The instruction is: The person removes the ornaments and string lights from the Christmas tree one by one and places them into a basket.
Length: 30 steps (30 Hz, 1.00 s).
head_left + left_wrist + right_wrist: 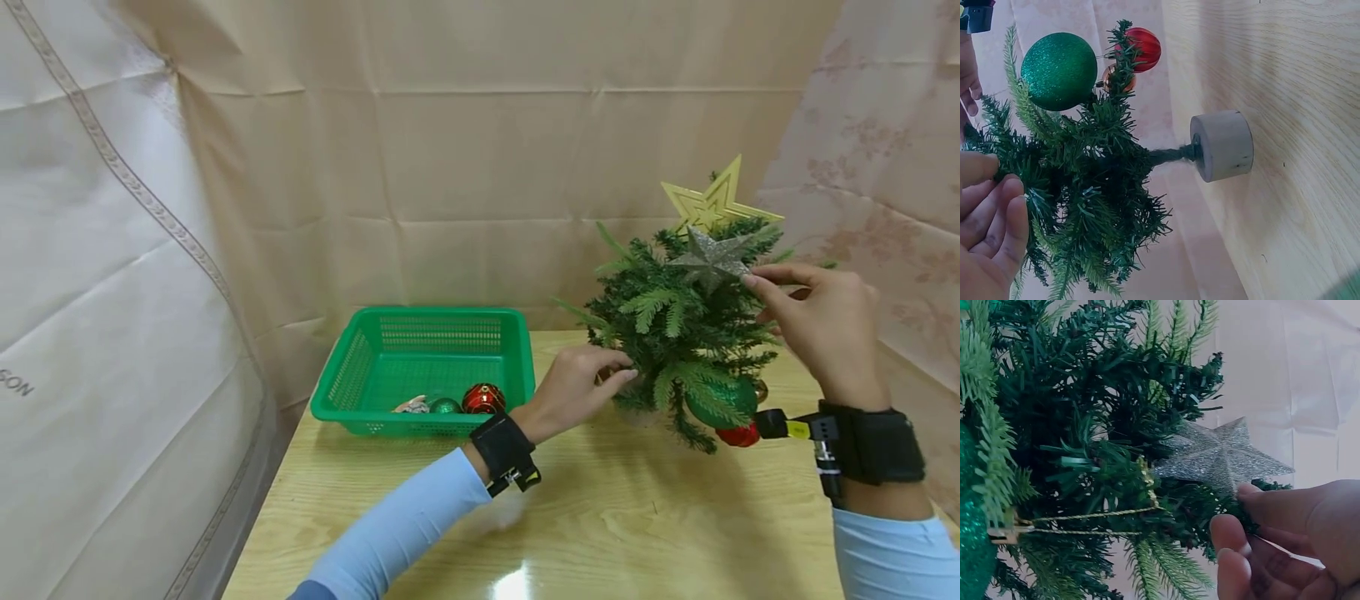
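Note:
A small artificial Christmas tree (667,317) stands at the right of the table, its round pale base (1225,147) showing in the left wrist view. My right hand (825,325) pinches one point of a silver glitter star (711,258) against the upper branches. Seen from the right wrist, the thumb (1279,503) lies at the star's edge. At the tree's left side, my left hand (581,387) pinches a branch tip between thumb and finger. A gold star (712,200) tops the tree. Low on it hang a green glitter ball (1059,72) and a red ball (1144,50).
A green plastic basket (342,415) stands to the left, with a red patterned ball (483,398), a small green ball (446,406) and a pale ornament (412,405) in it. Beige cloth (480,167) hangs behind the wooden table (585,525).

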Each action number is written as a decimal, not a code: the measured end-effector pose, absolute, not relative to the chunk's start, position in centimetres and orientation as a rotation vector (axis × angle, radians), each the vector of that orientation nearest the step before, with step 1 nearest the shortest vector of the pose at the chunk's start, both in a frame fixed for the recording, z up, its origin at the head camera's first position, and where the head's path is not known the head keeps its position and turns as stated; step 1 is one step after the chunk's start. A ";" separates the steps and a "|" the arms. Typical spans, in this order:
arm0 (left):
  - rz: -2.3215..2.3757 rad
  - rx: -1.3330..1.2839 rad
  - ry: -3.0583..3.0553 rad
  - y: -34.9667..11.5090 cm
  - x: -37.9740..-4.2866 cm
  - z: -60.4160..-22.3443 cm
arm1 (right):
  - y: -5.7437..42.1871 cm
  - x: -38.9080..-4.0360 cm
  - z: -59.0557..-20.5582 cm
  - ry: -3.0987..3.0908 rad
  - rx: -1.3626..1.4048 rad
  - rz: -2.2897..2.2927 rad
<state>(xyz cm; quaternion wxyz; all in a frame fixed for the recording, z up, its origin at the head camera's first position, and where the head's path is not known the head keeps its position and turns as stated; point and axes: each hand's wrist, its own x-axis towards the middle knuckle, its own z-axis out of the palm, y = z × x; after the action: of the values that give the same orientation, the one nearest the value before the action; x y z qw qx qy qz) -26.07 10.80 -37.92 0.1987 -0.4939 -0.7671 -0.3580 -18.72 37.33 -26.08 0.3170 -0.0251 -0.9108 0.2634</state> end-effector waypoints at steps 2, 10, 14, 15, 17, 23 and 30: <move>-1.002 -1.387 -2.146 10.9 -26.0 -37.9 | 37.4 -18.8 -26.2 -2.388 -0.075 0.712; -0.973 -1.407 -2.127 11.1 -26.0 -38.3 | 37.1 -19.0 -26.6 -2.325 -0.074 0.697; -1.007 -1.408 -2.151 11.1 -25.9 -38.3 | 36.8 -19.3 -26.6 -2.283 -0.047 0.643; -1.006 -1.406 -2.155 11.1 -25.8 -38.2 | 36.7 -19.4 -26.5 -2.277 -0.042 0.640; -1.008 -1.404 -2.154 11.1 -25.9 -38.2 | 36.6 -19.7 -26.6 -2.255 -0.042 0.635; -0.994 -1.404 -2.126 11.2 -26.1 -38.2 | 36.3 -20.0 -26.7 -2.174 -0.053 0.675; -0.986 -1.411 -2.139 11.0 -26.2 -38.5 | 36.3 -20.3 -26.8 -2.170 -0.122 0.738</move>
<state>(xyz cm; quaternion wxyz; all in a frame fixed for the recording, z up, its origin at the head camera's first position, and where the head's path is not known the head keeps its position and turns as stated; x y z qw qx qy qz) -26.15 11.03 -38.46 0.1968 -0.5039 -0.7637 -0.3523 -20.28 36.34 -26.81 0.4105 -0.0483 -0.8620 0.2933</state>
